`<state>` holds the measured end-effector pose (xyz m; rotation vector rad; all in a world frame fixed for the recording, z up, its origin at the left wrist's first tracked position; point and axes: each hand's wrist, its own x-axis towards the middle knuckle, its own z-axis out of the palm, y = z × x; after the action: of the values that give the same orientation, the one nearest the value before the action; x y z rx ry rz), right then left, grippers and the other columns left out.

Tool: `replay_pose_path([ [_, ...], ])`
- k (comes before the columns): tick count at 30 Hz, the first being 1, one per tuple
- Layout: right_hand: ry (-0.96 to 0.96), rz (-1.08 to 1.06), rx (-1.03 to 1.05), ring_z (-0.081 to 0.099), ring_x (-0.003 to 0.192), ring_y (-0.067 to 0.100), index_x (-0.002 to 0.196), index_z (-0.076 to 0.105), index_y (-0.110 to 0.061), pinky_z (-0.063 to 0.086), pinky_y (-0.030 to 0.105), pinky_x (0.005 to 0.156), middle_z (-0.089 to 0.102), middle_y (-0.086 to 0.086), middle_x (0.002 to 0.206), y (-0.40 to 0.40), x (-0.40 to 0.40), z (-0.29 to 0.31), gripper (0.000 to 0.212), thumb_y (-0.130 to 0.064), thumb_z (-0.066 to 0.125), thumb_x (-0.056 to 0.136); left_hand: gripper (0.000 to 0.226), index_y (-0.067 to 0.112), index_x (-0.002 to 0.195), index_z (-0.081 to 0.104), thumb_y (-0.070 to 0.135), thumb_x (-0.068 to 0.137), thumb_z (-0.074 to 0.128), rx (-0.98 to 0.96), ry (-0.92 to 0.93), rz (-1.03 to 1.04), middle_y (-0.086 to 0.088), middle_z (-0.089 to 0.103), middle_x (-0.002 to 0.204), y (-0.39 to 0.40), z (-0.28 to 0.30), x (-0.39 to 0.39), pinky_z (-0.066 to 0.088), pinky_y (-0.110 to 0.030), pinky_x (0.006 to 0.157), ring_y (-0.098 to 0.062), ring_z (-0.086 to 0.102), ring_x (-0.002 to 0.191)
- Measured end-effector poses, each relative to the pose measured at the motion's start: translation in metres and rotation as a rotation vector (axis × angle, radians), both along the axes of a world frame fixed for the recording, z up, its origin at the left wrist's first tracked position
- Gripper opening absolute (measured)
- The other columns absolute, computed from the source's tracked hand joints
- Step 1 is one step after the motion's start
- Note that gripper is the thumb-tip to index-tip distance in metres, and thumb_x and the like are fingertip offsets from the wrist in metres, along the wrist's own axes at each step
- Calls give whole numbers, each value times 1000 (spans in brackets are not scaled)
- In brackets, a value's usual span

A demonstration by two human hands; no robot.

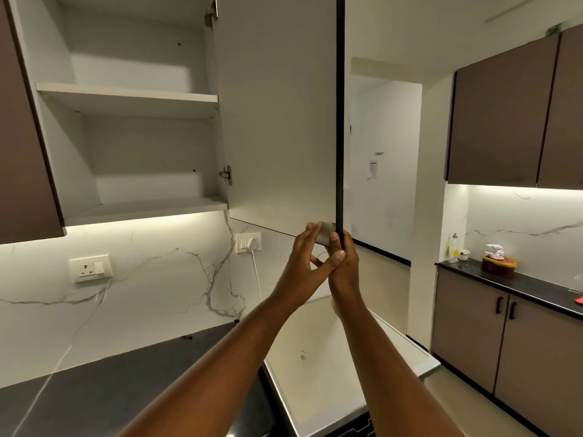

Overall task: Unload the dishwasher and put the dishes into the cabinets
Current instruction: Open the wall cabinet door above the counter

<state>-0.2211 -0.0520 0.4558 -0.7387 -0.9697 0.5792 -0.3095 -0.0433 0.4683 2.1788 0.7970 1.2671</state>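
The upper cabinet (132, 96) stands open, and both its white shelves are bare. Its door (277, 121) is swung out toward me, with its dark edge facing the camera. My right hand (345, 266) is closed around the door's lower corner at that dark edge. My left hand (304, 260) lies against the inner face of the same corner with its fingers spread, and its thumb rests across my right hand. No dishes are in view.
A dark countertop (110, 383) runs below the cabinet, with wall sockets (90, 268) and a plugged-in white cable (257, 275). A white appliance top with a metal rim (321, 351) sits below my arms. To the right is another counter (536, 287) with a bottle, a cup and a brown container.
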Motion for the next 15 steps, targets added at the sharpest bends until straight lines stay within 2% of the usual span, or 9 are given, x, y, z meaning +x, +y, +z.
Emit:
replay_pose_path([
  [4,-20,-1,-26,58,123,20,134,53,-21,58,38,92,60,-3,129,-1,7,3,34,-34,46,103,81,36,154,17,62,85,51,13,-3,10,7,12,164,0,0,-2,33,-35,114,-15,18,150],
  [6,-34,-41,-49,60,121,20,136,52,-22,58,38,92,61,0,131,-2,10,-1,39,-37,55,100,76,35,153,20,62,87,47,60,-8,43,8,19,162,-2,-7,-6,33,-24,112,-8,22,147],
  [8,-29,-90,-83,63,117,19,138,50,-24,60,30,84,61,2,132,-5,12,-12,49,-41,63,94,71,35,151,25,64,88,43,97,-23,89,8,28,158,-4,-20,-12,26,-7,100,0,27,139],
  [9,-25,-109,-99,64,115,17,139,49,-24,60,26,80,61,1,131,-7,14,-19,53,-42,66,92,71,35,150,27,65,88,42,95,-32,112,9,31,157,-5,-28,-15,25,-5,97,2,28,136],
  [12,-39,-121,-157,65,110,16,136,50,-27,61,30,80,63,-1,125,-13,17,-47,54,-46,69,89,70,34,149,30,65,88,45,38,-22,158,9,32,155,-8,-58,-30,30,-17,101,-4,33,137],
  [15,-61,-111,-268,66,107,15,131,53,-31,61,36,82,65,-4,117,-26,17,-90,51,-49,70,87,65,33,148,34,56,91,55,-53,85,200,7,36,151,-11,-100,-48,32,-23,102,-7,37,136],
])
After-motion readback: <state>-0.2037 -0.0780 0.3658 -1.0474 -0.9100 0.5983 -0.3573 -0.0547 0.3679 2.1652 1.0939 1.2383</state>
